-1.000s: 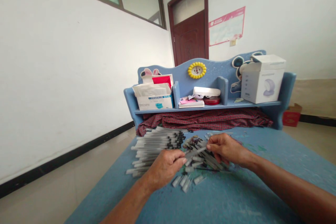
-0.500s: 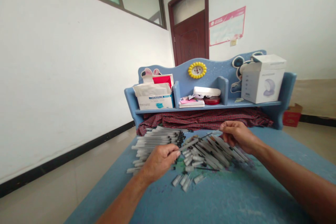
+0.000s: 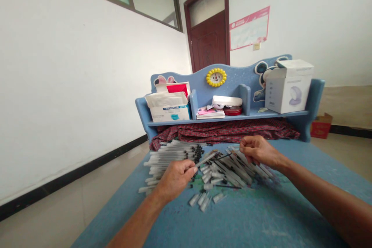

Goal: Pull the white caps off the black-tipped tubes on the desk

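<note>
My left hand (image 3: 178, 180) is closed on the end of a translucent pen barrel (image 3: 205, 159) that points away to the right. In my right hand (image 3: 258, 150), thumb and forefinger pinch the end of a thin pen refill (image 3: 224, 157), whose dark length slants down to the left near the barrel. Whether the two touch I cannot tell. Below the hands lies a loose heap of pen barrels (image 3: 238, 168) with clear pen caps (image 3: 215, 175) beside it. Several more caps (image 3: 204, 200) lie nearer to me. Left of the heap, pens with black ends (image 3: 171, 155) are stacked in a row, partly behind my left hand.
Everything lies on a blue table (image 3: 232, 221). At its back a blue shelf (image 3: 174, 122) holds a mask box (image 3: 171, 112), papers, a red round tin (image 3: 233, 111) and a white carton (image 3: 287, 89). A checked cloth (image 3: 209, 131) is bunched beneath the shelf.
The refill in my right hand has come slightly lower and to the left. My left hand keeps its hold on the barrel, and the view has shifted a little.
</note>
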`<state>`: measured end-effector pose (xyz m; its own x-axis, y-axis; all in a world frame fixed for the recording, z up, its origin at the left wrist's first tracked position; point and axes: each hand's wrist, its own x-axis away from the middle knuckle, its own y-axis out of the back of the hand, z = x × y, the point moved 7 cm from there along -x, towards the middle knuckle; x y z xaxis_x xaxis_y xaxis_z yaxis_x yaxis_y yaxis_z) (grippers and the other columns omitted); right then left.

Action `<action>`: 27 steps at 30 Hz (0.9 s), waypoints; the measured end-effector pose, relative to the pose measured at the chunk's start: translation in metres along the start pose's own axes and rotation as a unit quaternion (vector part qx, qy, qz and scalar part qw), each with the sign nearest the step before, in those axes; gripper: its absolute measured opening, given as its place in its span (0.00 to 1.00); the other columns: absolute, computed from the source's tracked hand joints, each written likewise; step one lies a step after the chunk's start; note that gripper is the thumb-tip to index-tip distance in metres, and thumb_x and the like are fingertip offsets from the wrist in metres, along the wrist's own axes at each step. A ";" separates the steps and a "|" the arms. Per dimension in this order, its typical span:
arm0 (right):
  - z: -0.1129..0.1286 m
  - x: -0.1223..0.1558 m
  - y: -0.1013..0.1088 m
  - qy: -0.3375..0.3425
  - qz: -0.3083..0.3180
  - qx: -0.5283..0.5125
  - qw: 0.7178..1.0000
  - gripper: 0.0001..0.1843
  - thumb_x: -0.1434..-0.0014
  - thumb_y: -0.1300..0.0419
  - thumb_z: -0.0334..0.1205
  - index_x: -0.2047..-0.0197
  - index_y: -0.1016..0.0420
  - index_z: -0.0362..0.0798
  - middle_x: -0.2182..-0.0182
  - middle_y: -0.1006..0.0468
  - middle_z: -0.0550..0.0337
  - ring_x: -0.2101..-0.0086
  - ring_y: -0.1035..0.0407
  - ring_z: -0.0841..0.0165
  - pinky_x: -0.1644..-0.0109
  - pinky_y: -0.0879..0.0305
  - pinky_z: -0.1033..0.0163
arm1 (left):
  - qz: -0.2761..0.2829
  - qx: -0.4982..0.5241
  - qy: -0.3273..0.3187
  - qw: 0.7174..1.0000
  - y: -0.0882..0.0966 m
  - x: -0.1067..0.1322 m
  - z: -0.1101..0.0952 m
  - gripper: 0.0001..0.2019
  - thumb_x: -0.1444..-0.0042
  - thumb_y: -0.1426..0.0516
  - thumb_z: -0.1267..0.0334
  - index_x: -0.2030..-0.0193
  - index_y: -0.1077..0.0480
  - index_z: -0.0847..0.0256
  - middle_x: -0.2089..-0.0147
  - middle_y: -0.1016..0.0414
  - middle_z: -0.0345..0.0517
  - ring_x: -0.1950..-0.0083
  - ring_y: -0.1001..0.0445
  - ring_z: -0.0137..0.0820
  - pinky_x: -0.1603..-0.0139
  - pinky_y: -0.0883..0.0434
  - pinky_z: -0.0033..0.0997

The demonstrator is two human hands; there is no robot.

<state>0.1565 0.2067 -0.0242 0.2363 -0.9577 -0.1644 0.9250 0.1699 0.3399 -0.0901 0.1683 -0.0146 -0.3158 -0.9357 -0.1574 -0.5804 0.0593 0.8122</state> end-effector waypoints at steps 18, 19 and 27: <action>0.049 0.030 -0.053 0.191 0.086 0.328 0.921 0.13 0.43 0.44 0.43 0.57 0.27 0.48 0.76 0.27 0.63 0.76 0.37 0.74 0.72 0.50 0.69 | 0.090 -0.002 -0.125 0.988 -0.024 0.011 -0.031 0.11 0.44 0.51 0.63 0.72 0.32 0.65 0.77 0.41 0.35 0.73 0.40 0.23 0.71 0.45 0.21; 0.052 0.033 -0.058 0.202 0.106 0.341 0.912 0.11 0.42 0.46 0.43 0.62 0.26 0.47 0.76 0.27 0.62 0.75 0.37 0.74 0.71 0.50 0.68 | 0.093 -0.004 -0.133 0.987 -0.024 0.012 -0.033 0.11 0.43 0.51 0.64 0.72 0.32 0.65 0.76 0.40 0.35 0.73 0.39 0.23 0.71 0.45 0.21; 0.044 0.033 -0.067 0.192 0.188 0.338 0.902 0.15 0.39 0.49 0.42 0.73 0.29 0.45 0.78 0.31 0.64 0.77 0.40 0.76 0.72 0.50 0.70 | 0.096 -0.009 -0.140 0.985 -0.025 0.014 -0.036 0.11 0.43 0.51 0.64 0.71 0.31 0.65 0.76 0.38 0.36 0.72 0.39 0.24 0.70 0.44 0.22</action>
<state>0.0889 0.1538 -0.0115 0.7013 -0.6884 -0.1850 0.3958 0.1602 0.9043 -0.0534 0.1416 -0.0167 -0.6144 -0.7752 -0.1472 -0.4780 0.2172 0.8511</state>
